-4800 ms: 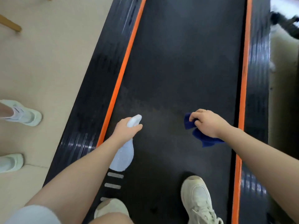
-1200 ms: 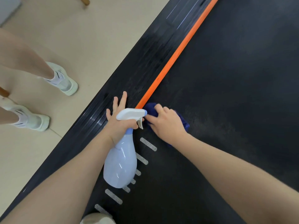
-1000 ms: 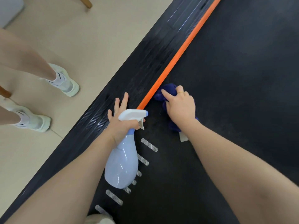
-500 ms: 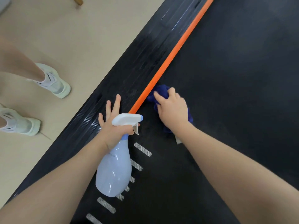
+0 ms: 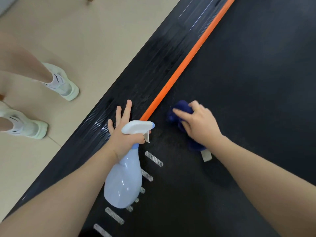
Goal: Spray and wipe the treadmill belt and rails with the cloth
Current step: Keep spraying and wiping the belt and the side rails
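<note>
Down on the treadmill we go: the left hand (image 5: 124,134) has the pale blue plastic spray bottle (image 5: 124,182) by the neck, thumb and a finger or two curled round it under the white trigger head (image 5: 136,128), while three fingers fan out straight over the ribbed black side rail (image 5: 136,82); whether those fingertips touch the rail is hard to tell. The bottle's round body hangs back toward the camera, nozzle pointing right across the belt. Over to the right hand (image 5: 199,125): its grip is bunched on a crumpled dark blue cloth (image 5: 179,111), fingers curled over the top and pressing it onto the wide black treadmill belt (image 5: 248,82), just beside the thin orange strip (image 5: 186,60) that divides belt from rail. The fingers are motion-blurred, and much of the cloth is hidden beneath the palm; only a blue lump ahead of the knuckles and a fold near the wrist show, with a small white tag (image 5: 206,155) poking out. A row of short grey dashes (image 5: 153,158) runs along the belt, partly covered by the bottle. On the beige floor (image 5: 85,40) at left stands another person, seen only as bare lower legs and pale white-green trainers (image 5: 63,83), cut off by the frame edge.
</note>
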Demonstrator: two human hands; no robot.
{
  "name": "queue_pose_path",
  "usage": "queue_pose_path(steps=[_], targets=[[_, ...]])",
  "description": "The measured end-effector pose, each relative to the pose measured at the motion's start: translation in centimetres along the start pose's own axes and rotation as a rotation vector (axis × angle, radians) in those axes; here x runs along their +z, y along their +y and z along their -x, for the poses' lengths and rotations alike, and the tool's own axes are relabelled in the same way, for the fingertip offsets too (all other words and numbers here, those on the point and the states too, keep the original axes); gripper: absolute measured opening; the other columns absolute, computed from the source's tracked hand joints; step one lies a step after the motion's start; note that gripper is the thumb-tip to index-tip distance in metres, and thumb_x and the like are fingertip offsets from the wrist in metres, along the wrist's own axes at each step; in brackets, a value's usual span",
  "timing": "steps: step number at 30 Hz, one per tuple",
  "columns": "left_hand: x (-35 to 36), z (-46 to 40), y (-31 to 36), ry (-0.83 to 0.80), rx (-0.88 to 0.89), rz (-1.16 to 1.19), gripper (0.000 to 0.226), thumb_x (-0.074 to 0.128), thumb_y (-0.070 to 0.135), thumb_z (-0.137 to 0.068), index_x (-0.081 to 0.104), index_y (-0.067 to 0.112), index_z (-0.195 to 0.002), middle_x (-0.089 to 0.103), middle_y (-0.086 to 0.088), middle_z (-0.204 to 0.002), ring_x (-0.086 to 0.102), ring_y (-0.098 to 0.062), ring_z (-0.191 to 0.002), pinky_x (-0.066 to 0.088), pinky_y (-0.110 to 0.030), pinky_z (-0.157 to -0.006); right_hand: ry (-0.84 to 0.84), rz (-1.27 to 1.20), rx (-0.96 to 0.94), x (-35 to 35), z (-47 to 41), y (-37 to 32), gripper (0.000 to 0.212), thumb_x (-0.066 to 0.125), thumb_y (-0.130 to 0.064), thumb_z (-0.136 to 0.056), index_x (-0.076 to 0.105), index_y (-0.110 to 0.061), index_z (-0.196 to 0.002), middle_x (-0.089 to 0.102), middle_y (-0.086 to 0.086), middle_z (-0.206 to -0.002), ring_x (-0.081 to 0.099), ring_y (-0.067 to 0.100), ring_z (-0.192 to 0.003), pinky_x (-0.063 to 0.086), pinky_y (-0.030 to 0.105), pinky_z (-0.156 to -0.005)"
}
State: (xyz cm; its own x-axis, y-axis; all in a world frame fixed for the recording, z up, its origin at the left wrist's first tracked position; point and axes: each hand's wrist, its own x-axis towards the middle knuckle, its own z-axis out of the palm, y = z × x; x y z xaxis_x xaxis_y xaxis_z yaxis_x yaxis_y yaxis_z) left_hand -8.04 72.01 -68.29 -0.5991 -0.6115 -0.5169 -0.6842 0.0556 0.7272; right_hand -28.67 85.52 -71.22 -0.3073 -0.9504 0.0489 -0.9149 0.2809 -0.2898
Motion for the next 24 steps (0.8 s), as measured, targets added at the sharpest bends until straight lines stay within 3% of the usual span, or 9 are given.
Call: queue_pose_path(steps=[3, 5, 9, 11, 15, 16, 19, 22, 24], targets=[[0.3, 0.0, -0.1, 0.014, -0.005, 0.014, 0.125, 0.05, 0.048, -0.034, 0.0, 0.047, -0.148, -0.009, 0.007, -0.16, -0.026, -0.014, -0.142, -0.017, -0.026, -0.102, 0.118, -0.014, 0.39, -0.2, -2.8, 1.1, 0.035, 0.055, -0.017, -0.081, 0.067, -0.016, -0.115, 0.053, 0.024, -0.092, 0.053, 0.04, -0.067, 0.044, 0.04, -0.058], [0.3, 0.0, -0.1, 0.017, -0.009, 0.013, 0.124, 0.05, 0.048, -0.034, 0.0, 0.048, -0.147, -0.01, 0.008, -0.159, -0.026, -0.015, -0.142, -0.015, -0.027, -0.101, 0.14, -0.01, 0.452, 0.5, -2.0, -0.7, 0.034, 0.06, -0.016, -0.08, 0.066, -0.015, -0.114, 0.053, 0.024, -0.093, 0.054, 0.039, -0.068, 0.043, 0.039, -0.058], [0.3, 0.0, 0.0, 0.014, -0.026, 0.017, 0.125, 0.052, 0.047, -0.034, 0.0, 0.048, -0.147, -0.01, 0.006, -0.159, -0.026, -0.017, -0.142, -0.012, -0.027, -0.101, 0.003, -0.01, 0.047, 1.2, 3.4, -4.4, 0.041, 0.046, -0.028, -0.077, 0.068, -0.019, -0.11, 0.055, 0.017, -0.085, 0.054, 0.032, -0.059, 0.042, 0.032, -0.05], [0.3, -0.1, -0.1, 0.024, -0.033, 0.009, 0.123, 0.055, 0.042, -0.037, 0.001, 0.047, -0.147, -0.009, 0.006, -0.16, -0.025, -0.017, -0.143, -0.012, -0.027, -0.101, -0.022, 0.032, 0.006, 0.3, 1.9, -2.7, 0.042, 0.042, -0.031, -0.078, 0.068, -0.024, -0.11, 0.055, 0.016, -0.086, 0.054, 0.032, -0.061, 0.041, 0.033, -0.052], [0.5, -0.4, -0.3, 0.046, -0.034, -0.017, 0.116, 0.055, 0.03, -0.046, 0.002, 0.045, -0.148, -0.008, 0.008, -0.16, -0.024, -0.018, -0.143, -0.013, -0.029, -0.104, 0.061, 0.097, 0.57, -1.5, -3.0, 2.7, 0.037, 0.045, -0.031, -0.094, 0.052, -0.03, -0.131, 0.045, 0.016, -0.119, 0.051, 0.038, -0.096, 0.042, 0.043, -0.078], [0.6, -0.3, -0.1, 0.051, -0.034, -0.02, 0.116, 0.055, 0.03, -0.047, 0.002, 0.044, -0.148, -0.009, 0.007, -0.16, -0.023, -0.018, -0.143, -0.013, -0.029, -0.104, 0.06, 0.098, 0.59, -1.3, -2.9, 2.8, 0.038, 0.046, -0.031, -0.094, 0.05, -0.029, -0.132, 0.044, 0.017, -0.121, 0.051, 0.038, -0.097, 0.041, 0.043, -0.079], [0.5, 0.1, 0.5, 0.054, -0.049, 0.001, 0.114, 0.054, 0.028, -0.049, 0.0, 0.045, -0.148, -0.011, 0.005, -0.159, -0.024, -0.021, -0.143, -0.012, -0.029, -0.105, 0.064, 0.03, 0.372, -0.1, 0.8, -1.1, 0.037, 0.055, -0.029, -0.086, 0.06, -0.02, -0.123, 0.052, 0.022, -0.104, 0.056, 0.038, -0.076, 0.046, 0.04, -0.063], [0.3, 0.6, 1.1, 0.049, -0.066, 0.013, 0.114, 0.054, 0.027, -0.05, 0.001, 0.045, -0.148, -0.013, 0.005, -0.159, -0.025, -0.024, -0.142, -0.012, -0.038, -0.111, -0.045, 0.011, 0.057, 0.5, 4.4, -3.2, 0.041, 0.044, -0.034, -0.082, 0.067, -0.02, -0.113, 0.057, 0.017, -0.09, 0.055, 0.032, -0.061, 0.043, 0.032, -0.051], [0.3, 0.5, 1.1, 0.047, -0.075, 0.017, 0.114, 0.055, 0.027, -0.05, 0.001, 0.045, -0.148, -0.012, 0.005, -0.159, -0.024, -0.023, -0.143, -0.012, -0.039, -0.111, -0.017, 0.035, 0.112, -0.5, 2.6, -1.3, 0.038, 0.047, -0.032, -0.083, 0.067, -0.023, -0.114, 0.055, 0.017, -0.091, 0.056, 0.034, -0.063, 0.044, 0.035, -0.053]])
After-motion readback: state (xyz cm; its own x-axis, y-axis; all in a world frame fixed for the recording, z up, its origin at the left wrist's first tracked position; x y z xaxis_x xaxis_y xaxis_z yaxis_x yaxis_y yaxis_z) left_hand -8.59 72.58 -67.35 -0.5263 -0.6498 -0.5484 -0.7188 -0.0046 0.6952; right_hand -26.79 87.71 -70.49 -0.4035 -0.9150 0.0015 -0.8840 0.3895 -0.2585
